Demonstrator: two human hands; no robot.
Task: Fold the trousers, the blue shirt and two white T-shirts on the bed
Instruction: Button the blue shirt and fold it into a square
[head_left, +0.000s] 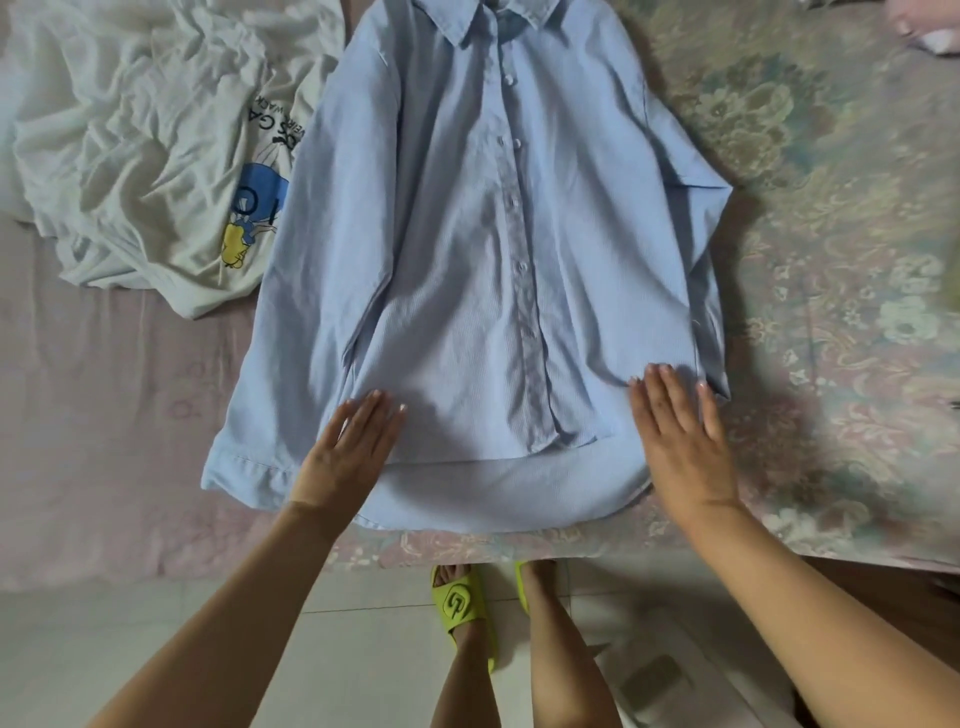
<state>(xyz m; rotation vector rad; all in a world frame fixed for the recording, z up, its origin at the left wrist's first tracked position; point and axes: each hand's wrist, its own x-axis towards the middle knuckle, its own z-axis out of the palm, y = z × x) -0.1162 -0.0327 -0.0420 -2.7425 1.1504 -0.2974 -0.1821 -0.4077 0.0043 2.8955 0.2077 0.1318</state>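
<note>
Blue shirt (467, 249) — one, buttoned, front up on the bed (831, 260) — lies under two flat hands, left (353, 447) and right (680, 441), apart; one crumpled white T-shirt (156, 145) lies beside it.

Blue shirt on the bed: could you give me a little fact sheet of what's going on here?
blue shirt: spread flat, front up, buttoned, collar away from the person
left hand: flat on the shirt's lower hem, fingers straight
right hand: flat on the lower hem, other side of the buttons
white T-shirt: crumpled, printed, beside the shirt's left
bed: floral cover
</note>
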